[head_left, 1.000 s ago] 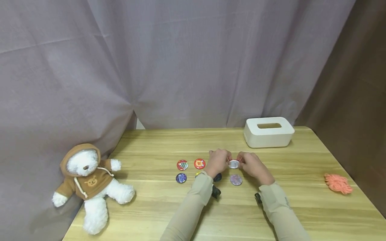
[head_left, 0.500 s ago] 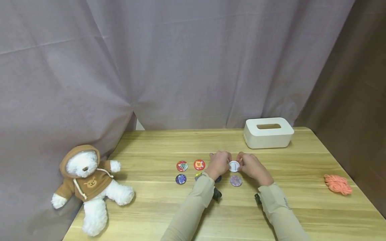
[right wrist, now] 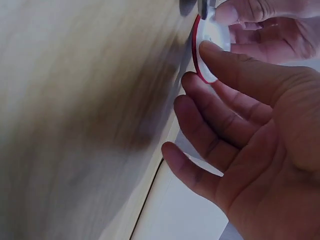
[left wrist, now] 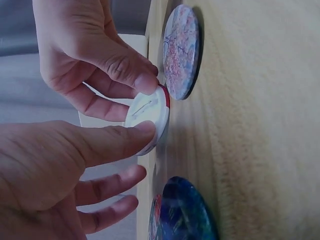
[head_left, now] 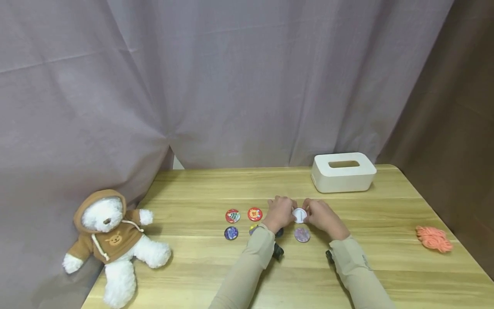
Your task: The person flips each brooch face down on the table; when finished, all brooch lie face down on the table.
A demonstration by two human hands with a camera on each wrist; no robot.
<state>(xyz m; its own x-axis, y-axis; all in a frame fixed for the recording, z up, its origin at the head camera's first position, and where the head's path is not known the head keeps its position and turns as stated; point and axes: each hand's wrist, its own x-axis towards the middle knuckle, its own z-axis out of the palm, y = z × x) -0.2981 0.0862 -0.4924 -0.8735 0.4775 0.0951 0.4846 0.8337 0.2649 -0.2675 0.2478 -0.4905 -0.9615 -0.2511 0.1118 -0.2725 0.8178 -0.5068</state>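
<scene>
Both hands hold one round pin-back button badge (head_left: 299, 215) just above the table. Its white back with the thin pin faces the head camera, and a red rim shows in the right wrist view (right wrist: 196, 52). My left hand (head_left: 281, 212) pinches one edge, thumb on the back (left wrist: 145, 129). My right hand (head_left: 324, 216) pinches the opposite edge, its other fingers spread loosely. Nearer me lies a pinkish-purple badge (head_left: 302, 234). A dark blue-green badge (left wrist: 186, 212) is partly hidden by my left hand and sleeve in the head view, beside a yellow-marked badge (head_left: 253, 229).
Left of the hands lie a red tree badge (head_left: 233, 216), a red-and-yellow badge (head_left: 254, 214) and a dark blue badge (head_left: 231, 233). A white tissue box (head_left: 343, 182) stands behind, coral yarn (head_left: 434, 239) at right. A hooded teddy bear (head_left: 115, 240) sits at the left edge.
The held badge has tipped from a steep tilt so that its white back shows rounder to the head camera. Both hands keep their pinch, and the head view has shifted slightly.
</scene>
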